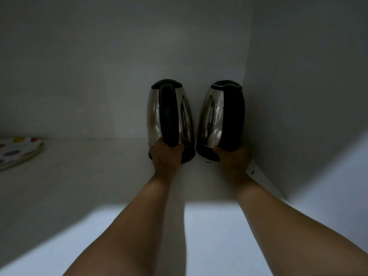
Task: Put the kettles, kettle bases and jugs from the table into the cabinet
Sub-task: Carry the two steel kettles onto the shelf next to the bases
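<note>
Two shiny steel kettles with black lids and black handles stand upright side by side on the white cabinet shelf (99, 176), against its back wall. The left kettle (154, 116) has its handle facing me, and my left hand (166, 156) is wrapped around the handle's lower end. The right kettle (211, 116) sits in the back right corner, and my right hand (233, 158) grips the bottom of its handle. Each kettle shows a black foot at the bottom; whether that is a separate base I cannot tell.
A plate with coloured dots (18, 152) lies on the shelf at the far left. The cabinet's right side wall (308, 96) rises close beside the right kettle. The inside is dim, with brighter light on the shelf's front part.
</note>
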The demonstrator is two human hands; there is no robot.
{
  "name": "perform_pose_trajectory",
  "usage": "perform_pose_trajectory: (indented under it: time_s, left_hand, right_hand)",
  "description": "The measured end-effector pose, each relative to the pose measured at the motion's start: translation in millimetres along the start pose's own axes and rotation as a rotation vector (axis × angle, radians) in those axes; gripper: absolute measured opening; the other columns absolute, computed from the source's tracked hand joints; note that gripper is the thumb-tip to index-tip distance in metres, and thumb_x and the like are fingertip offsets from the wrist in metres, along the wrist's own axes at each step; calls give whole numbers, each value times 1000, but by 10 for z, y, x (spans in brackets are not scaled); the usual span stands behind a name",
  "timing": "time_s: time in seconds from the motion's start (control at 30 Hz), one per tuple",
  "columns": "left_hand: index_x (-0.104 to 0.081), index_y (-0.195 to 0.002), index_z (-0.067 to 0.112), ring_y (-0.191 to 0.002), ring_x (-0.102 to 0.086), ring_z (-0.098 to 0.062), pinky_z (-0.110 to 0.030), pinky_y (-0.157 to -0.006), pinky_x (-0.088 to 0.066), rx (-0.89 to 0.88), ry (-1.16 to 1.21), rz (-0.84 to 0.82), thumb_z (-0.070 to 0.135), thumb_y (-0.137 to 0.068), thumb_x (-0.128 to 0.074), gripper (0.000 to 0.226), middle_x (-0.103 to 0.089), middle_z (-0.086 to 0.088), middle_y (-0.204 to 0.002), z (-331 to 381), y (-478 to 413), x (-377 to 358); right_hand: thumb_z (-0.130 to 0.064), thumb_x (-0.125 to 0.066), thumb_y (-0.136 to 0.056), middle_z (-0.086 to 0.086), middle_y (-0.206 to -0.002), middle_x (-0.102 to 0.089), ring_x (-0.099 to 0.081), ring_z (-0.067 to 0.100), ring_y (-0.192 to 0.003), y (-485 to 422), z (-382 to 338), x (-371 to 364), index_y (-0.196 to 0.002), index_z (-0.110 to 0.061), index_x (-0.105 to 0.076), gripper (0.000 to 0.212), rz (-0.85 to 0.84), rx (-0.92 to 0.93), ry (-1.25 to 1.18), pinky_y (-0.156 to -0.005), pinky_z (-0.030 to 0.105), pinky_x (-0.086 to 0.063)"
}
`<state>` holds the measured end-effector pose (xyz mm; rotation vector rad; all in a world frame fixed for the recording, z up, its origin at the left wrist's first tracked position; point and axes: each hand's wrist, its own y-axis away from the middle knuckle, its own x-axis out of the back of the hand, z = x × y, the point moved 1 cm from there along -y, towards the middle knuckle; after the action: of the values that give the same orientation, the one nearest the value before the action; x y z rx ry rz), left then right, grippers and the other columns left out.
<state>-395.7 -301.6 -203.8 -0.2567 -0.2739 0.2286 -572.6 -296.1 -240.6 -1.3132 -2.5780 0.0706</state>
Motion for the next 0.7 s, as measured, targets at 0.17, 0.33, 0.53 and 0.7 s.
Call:
perform_pose_trajectory:
  time_s: [0.17,0.33,0.53,0.7]
  left_hand:
    - [-33,-108,11,-112,-57,-33,-27,-78,-41,52,-120,-97,12,-79,-74,51,-54,-19,-126,-100,131,110]
    - [-37,-129,2,-119,-53,-36,-33,-89,-43,24,-295,-127,15,-88,-62,50,-51,-20,-130,-43,430,439]
    - [-32,-143,1,-140,-28,-37,-47,-114,-29,-284,-785,-24,31,-93,-54,62,-35,-22,-148,67,1039,1444]
    - [-7,-155,10,-152,5,-30,-56,-119,-1,-370,-1096,14,48,-99,-37,74,0,-13,-165,106,1903,2600]
  right_hand:
    - [-13,-89,-65,26,-134,-54,-50,39,-127,103,26,170,-135,5,-41,86,-60,-20,-1,-101,43,-46]
    - [-21,-72,-88,30,-150,-30,-38,41,-135,545,-204,293,-151,5,-12,91,-111,-79,86,-106,41,-36]
    - [-26,-63,-92,23,-137,-45,-48,43,-123,1713,-559,305,-133,-3,-50,48,-200,245,177,-98,41,-42]
    - [-47,-41,-100,11,-163,-18,-16,35,-148,3063,-846,447,-150,-21,-33,57,-382,643,376,-118,49,-21]
